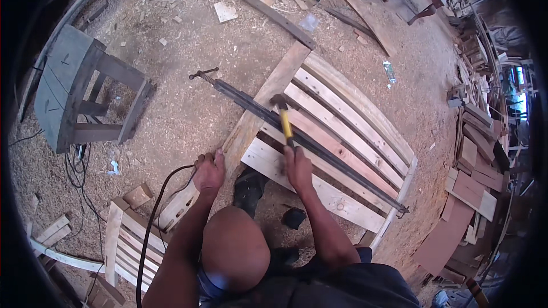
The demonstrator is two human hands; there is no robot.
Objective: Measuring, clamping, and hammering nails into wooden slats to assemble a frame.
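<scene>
A slatted wooden frame (342, 131) lies flat on the sawdust floor in front of me. A long dark bar clamp (240, 98) runs diagonally across it. My right hand (298, 166) grips the yellow handle of a hammer (283, 120), whose dark head rests near the clamp bar over the frame's left rail. My left hand (209, 171) presses down on the near end of that left rail (251, 120), fingers curled over the wood. My bent knee fills the lower middle of the view.
A grey wooden stool (80, 94) lies tipped at the left. A smaller slatted frame (128, 239) and a black cable (149, 228) sit at lower left. Stacked boards (474, 177) line the right side. Offcuts and long planks (274, 17) litter the far floor.
</scene>
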